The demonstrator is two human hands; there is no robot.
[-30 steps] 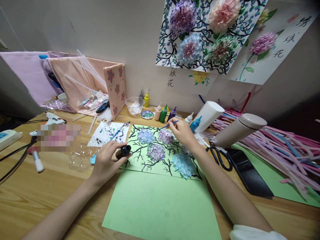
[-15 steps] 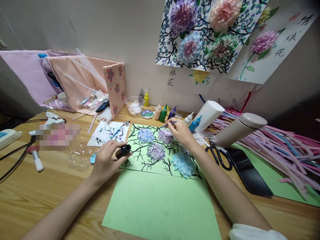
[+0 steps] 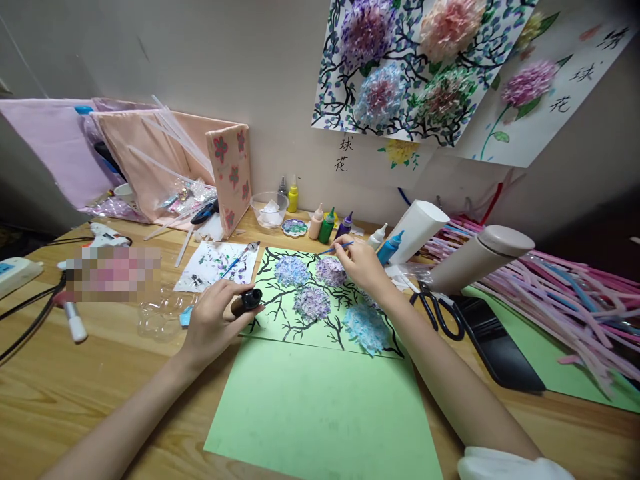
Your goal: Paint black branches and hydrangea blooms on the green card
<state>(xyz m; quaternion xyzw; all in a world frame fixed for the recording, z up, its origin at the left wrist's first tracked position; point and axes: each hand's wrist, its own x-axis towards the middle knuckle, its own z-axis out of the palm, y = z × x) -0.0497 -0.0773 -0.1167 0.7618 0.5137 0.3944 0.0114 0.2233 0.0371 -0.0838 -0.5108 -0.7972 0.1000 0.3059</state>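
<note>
Holding blue brush (image 3: 328,251), right hand (image 3: 363,265); dark bottle (image 3: 246,303), left hand (image 3: 214,319).

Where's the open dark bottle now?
In the head view, left of centre, the open dark bottle is in the left hand, at the left edge of the green flower picture, below paint-smudged paper.

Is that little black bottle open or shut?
Open: the black bottle in the left hand shows a round, uncapped mouth. How full it is, I can't tell.
</note>
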